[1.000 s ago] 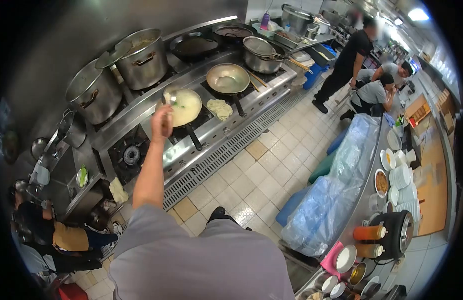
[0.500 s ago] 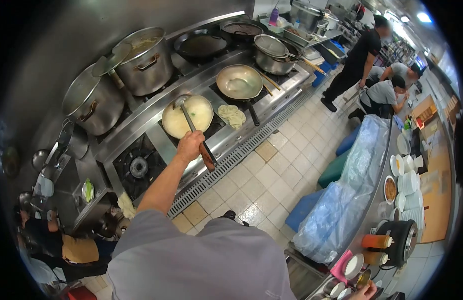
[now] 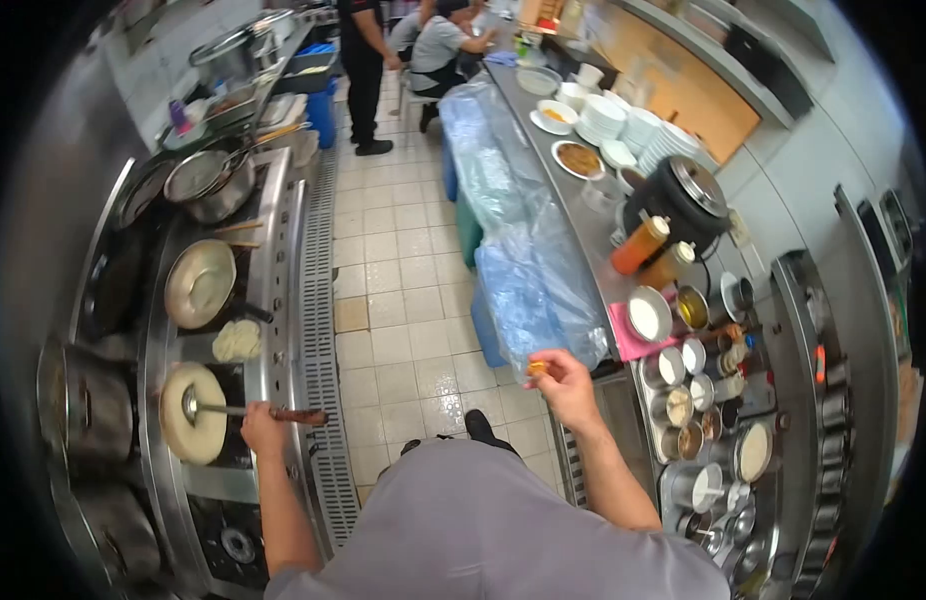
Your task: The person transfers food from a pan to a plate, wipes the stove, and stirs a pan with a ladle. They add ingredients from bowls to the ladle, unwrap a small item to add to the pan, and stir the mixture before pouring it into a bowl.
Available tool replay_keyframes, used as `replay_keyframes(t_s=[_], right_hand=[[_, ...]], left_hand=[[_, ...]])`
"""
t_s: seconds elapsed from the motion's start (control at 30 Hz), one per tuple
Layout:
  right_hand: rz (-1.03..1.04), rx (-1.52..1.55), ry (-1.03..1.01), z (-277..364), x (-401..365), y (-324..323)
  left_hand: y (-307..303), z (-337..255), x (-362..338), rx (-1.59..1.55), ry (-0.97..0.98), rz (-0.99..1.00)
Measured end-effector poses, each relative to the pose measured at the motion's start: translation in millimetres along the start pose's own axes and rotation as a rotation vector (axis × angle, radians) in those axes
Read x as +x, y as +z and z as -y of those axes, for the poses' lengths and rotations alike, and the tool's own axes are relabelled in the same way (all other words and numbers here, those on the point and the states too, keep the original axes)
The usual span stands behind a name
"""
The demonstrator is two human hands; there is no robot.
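Note:
My left hand [image 3: 264, 430] is closed round the brown handle of a ladle [image 3: 218, 408]. The ladle's bowl rests in a pan of pale, creamy liquid [image 3: 195, 436] on the stove. Out over the aisle, my right hand [image 3: 566, 388] is raised with fingers and thumb pinched together. Between them is a small orange-yellow piece [image 3: 536, 369], too small to name. A crumpled pale cloth [image 3: 237, 341] lies on the stove just beyond the creamy pan. Farther along sits a wide metal pan [image 3: 201, 284] with a dark handle.
Steel tubs of ingredients [image 3: 673, 406] and a white-filled bowl [image 3: 648, 313] line the right counter, near squeeze bottles [image 3: 641, 246] and a black soup kettle [image 3: 680, 207]. Plastic-covered bins [image 3: 523, 270] edge the aisle. Large stockpots [image 3: 93, 410] stand left. People [image 3: 363, 70] occupy the far end.
The view has swung right, toward the counter. My right hand has come up from the ingredient tubs with a small orange-yellow piece. My left hand still holds the ladle in the creamy pan.

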State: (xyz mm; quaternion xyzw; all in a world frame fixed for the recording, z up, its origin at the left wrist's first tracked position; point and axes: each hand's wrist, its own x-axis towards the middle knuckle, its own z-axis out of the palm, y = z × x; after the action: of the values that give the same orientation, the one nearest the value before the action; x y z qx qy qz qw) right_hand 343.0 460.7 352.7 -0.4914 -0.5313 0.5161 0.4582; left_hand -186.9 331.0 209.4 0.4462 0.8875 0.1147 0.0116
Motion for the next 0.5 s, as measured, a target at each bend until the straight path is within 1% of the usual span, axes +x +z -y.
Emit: replay_keyframes(t_s=[0.03, 0.07, 0.1, 0.13, 0.17, 0.23, 0.27, 0.37, 0.5], right_hand=[[0.031, 0.06, 0.039, 5.3, 2.6, 3.5], [0.071, 0.121, 0.079, 7.2, 7.0, 4.9], [0.068, 0.125, 0.083, 5.7, 12.8, 5.1], [0.059, 0.104, 0.131, 4.4, 19.8, 6.1], [0.049, 0.085, 0.178, 2.2, 27.2, 3.8], [0.069, 0.097, 0.199, -2.2, 42.2, -1.2], [0.095, 0.104, 0.22, -4.6, 51.0, -3.6], [0.147, 0.163, 0.272, -19.4, 83.2, -6.2], [0.227, 0.199, 0.27, -19.3, 131.3, -5.2]], left_hand=[[-5.0, -10.4, 1.2, 0.002, 0.02, 0.003], [-12.3, -18.5, -1.2, 0.067, -0.03, 0.064], [-18.3, -24.0, -3.7, 0.131, -0.088, 0.124], [-19.3, -25.5, -3.0, 0.126, -0.135, 0.174], [-15.1, -25.7, -4.1, 0.13, -0.131, 0.174], [-9.6, -28.2, -5.8, 0.137, -0.152, 0.095], [-9.0, -30.1, -3.4, 0.131, -0.206, 0.152], [-14.2, -43.1, -2.7, 0.12, -0.279, 0.187], [-33.0, -59.4, -4.9, 0.135, -0.311, 0.237]])
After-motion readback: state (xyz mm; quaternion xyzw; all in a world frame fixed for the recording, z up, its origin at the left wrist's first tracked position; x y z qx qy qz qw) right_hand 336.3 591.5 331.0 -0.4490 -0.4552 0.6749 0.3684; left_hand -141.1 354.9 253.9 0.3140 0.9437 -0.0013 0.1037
